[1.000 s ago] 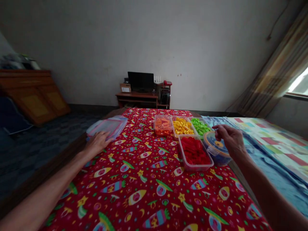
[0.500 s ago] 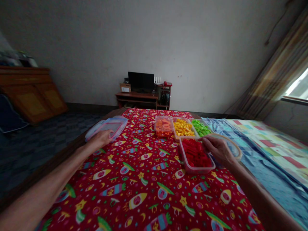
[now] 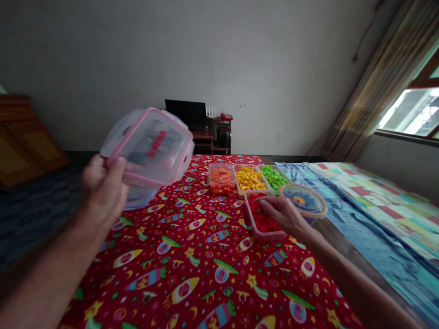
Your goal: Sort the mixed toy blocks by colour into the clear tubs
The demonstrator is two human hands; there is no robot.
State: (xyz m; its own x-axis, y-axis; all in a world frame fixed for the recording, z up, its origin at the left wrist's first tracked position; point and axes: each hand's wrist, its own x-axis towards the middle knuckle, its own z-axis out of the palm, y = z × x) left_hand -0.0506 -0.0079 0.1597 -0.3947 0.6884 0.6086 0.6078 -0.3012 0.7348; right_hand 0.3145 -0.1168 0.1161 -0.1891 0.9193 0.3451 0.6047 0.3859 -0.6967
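My left hand [image 3: 103,189] is raised above the table and closed on a clear rectangular lid with a pink rim [image 3: 151,146], held tilted in the air. Below it the rest of the lid stack [image 3: 139,197] lies on the red patterned cloth [image 3: 192,256]. My right hand [image 3: 283,214] rests on the near right rim of the clear tub of red pieces [image 3: 260,218], its fingers curled over the edge. A round container with an orange-rimmed lid [image 3: 303,203] stands just right of that hand.
Behind the red tub stand three clear tubs, holding orange pieces [image 3: 219,178], yellow pieces [image 3: 249,178] and green pieces [image 3: 274,177]. A striped and checked blanket [image 3: 370,214] covers the surface to the right. A desk with a monitor [image 3: 192,116] stands by the far wall.
My left hand lifted one lid off the stack and raised it up. My right hand left the round container and settled on the red tub's rim. The view shifted right.
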